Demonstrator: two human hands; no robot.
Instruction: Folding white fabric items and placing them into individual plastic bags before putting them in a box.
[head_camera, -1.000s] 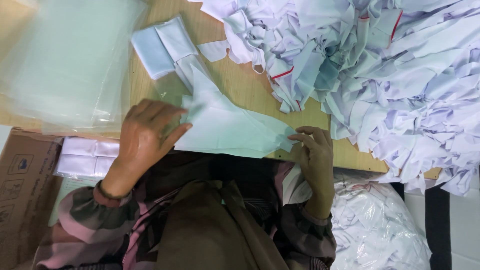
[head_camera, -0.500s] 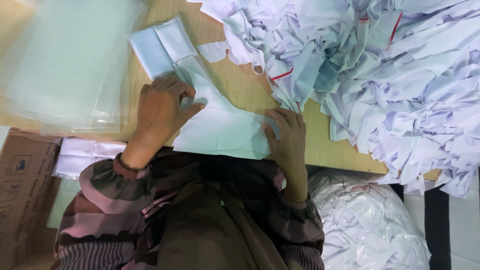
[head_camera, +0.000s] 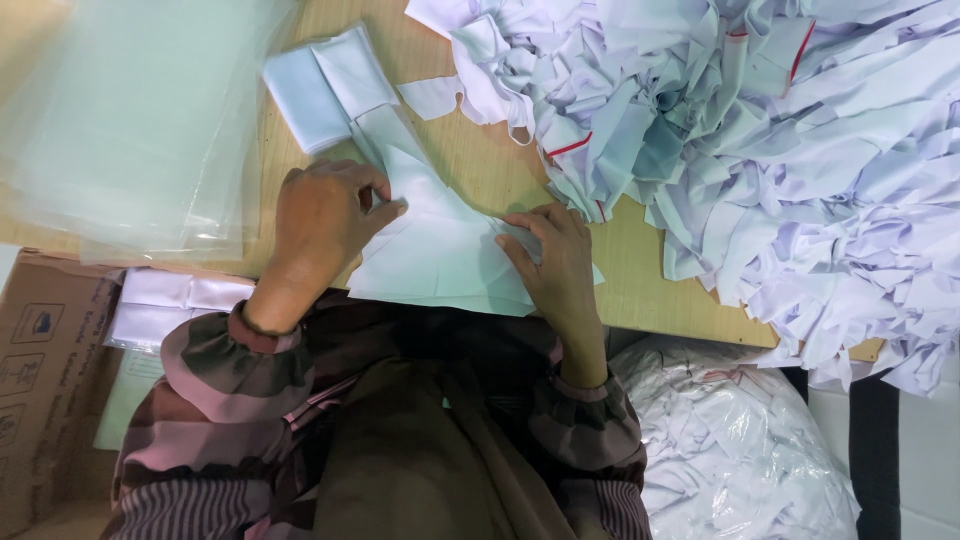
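A pale blue-white cloth piece (head_camera: 440, 255) lies flat on the wooden table (head_camera: 650, 300) at its near edge. My left hand (head_camera: 325, 215) presses on the cloth's left side, fingers curled and pinching a fold. My right hand (head_camera: 550, 250) rests on its right side, fingertips on a folded edge. Just beyond the cloth lies a folded stack of similar pieces (head_camera: 325, 85).
A big heap of white cloth pieces with red trim (head_camera: 760, 130) covers the table's right half. Clear plastic bags (head_camera: 130, 130) lie at the left. A cardboard box (head_camera: 45, 350) with packed white pieces (head_camera: 165, 300) stands lower left. A plastic bag of cloth (head_camera: 740, 450) sits lower right.
Both hands have moved inward and forward onto the cloth, folding its edges toward the middle; the right hand came left from the cloth's outer corner.
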